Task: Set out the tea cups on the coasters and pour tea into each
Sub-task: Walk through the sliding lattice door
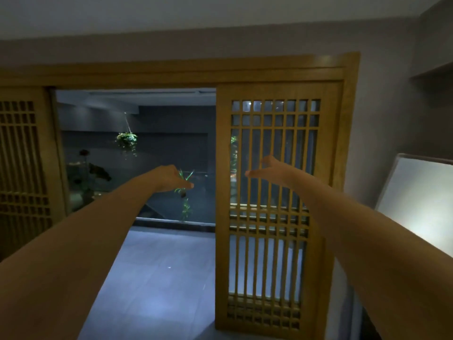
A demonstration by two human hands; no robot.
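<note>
No tea cups, coasters or teapot are in view. Both of my arms are stretched straight out in front of me at chest height. My left hand (171,179) hangs limp from the wrist with its fingers pointing right and down, holding nothing. My right hand (266,169) is held out level with it, thumb raised and fingers apart, pointing left, also holding nothing. A gap of open air separates the two hands.
A wooden lattice sliding door (274,204) stands ahead on the right, with an open doorway (137,155) to its left leading to a dim courtyard with a hanging plant (127,141). Grey floor tiles (157,278) lie below. A lit white panel (419,200) leans at the right.
</note>
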